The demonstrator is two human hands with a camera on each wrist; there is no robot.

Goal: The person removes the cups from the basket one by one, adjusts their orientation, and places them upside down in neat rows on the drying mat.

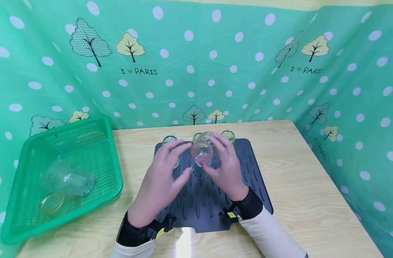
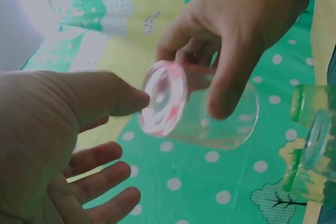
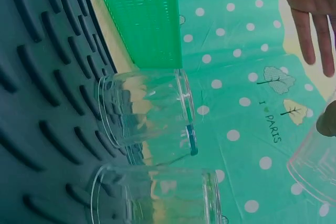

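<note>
Holding a clear, round glass cup (image 1: 202,150) tilted, the right hand (image 1: 226,166) is risking knocking upturned glasses (image 3: 152,116); the left hand (image 1: 162,175) is hovering open, empty.

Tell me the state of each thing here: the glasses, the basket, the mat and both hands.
Held glass: tilted on its side, gripped by the right hand.
Left hand: fingers straight, thumb at the glass's base.
Glasses on the mat: standing upside down.
Glasses in the basket: lying on their sides.
Green basket: upright.
Dark mat: flat on the table.
</note>
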